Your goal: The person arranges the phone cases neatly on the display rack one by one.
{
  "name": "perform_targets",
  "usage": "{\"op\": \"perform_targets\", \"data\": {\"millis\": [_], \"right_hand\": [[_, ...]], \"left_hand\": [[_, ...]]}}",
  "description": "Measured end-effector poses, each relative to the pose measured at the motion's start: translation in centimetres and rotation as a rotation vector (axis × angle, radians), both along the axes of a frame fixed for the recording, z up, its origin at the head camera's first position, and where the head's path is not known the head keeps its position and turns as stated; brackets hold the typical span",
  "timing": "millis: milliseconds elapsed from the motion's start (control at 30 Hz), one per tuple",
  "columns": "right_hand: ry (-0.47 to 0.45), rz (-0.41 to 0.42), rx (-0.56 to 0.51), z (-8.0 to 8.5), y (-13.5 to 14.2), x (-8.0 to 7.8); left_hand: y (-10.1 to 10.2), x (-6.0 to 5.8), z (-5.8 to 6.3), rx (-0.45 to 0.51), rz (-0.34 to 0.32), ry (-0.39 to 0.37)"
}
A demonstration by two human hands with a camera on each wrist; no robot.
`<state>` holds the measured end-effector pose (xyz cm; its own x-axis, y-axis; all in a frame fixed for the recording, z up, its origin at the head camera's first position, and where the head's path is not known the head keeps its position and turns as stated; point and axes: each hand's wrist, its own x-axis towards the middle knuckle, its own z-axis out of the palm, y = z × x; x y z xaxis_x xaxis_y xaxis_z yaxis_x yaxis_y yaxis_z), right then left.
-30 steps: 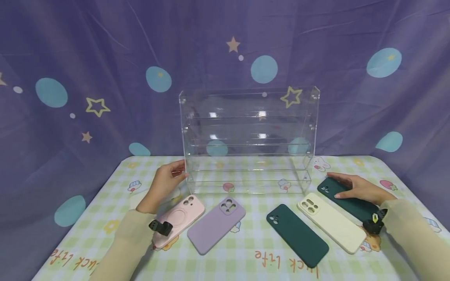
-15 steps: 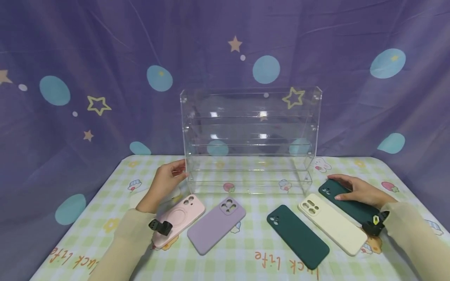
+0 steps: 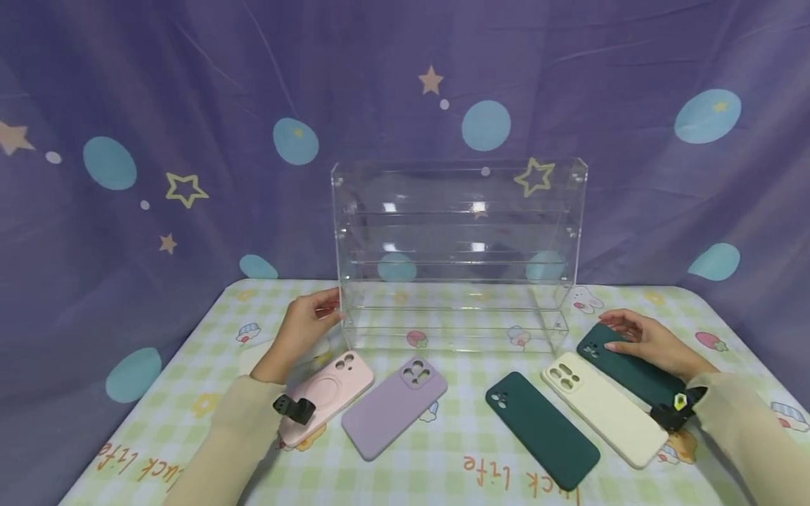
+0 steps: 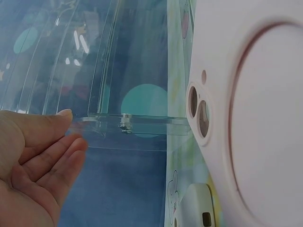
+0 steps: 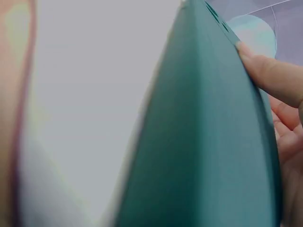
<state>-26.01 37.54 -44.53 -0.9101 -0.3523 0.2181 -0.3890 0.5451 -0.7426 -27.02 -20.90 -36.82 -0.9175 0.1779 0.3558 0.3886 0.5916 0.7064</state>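
My left hand [image 3: 304, 327] touches the left side panel of a clear acrylic tiered rack [image 3: 455, 328], its fingers loosely bent. In the left wrist view the thumb and fingertips [image 4: 66, 114] meet the panel's edge. Below that hand lie a pink phone case [image 3: 338, 386] with a ring and a purple phone case [image 3: 392, 414]. My right hand [image 3: 654, 344] rests over a dark green phone case [image 3: 639, 372] on the table. Its thumb touches this case in the right wrist view; the fingertips are partly hidden. Beside it lie a cream phone case [image 3: 607, 414] and another green case [image 3: 544, 432].
The table has a green checked cloth [image 3: 405, 485] with printed pictures and lettering. A whitish flat thing [image 3: 253, 357] lies partly hidden under the left forearm. A purple curtain [image 3: 209, 91] with stars and blue spots hangs behind the rack.
The whole head view has shifted slightly. My right fingers have bent and lifted a little over the green phone case. The left hand stays at the rack's side.
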Motion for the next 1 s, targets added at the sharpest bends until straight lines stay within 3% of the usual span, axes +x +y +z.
{"op": "perform_targets", "data": {"millis": [133, 300, 500, 800, 1000], "right_hand": [[-0.066, -0.056, -0.016, 0.6, 0.1, 0.1], [-0.184, -0.066, -0.049, 2.0, 0.4, 0.0], [-0.358, -0.082, -0.235, 4.6, 0.9, 0.2], [-0.462, -0.204, -0.478, 10.4, 1.4, 0.2], [-0.451, -0.285, -0.652, 15.5, 0.7, 0.1]], "left_hand": [[0.2, 0.1, 0.1, 0.004, 0.004, -0.009], [0.3, 0.2, 0.2, 0.004, 0.002, -0.020], [0.1, -0.1, 0.0, -0.002, 0.010, -0.024], [-0.1, -0.2, -0.3, 0.008, 0.015, -0.022], [-0.2, 0.0, -0.4, -0.006, 0.015, -0.017]]}}
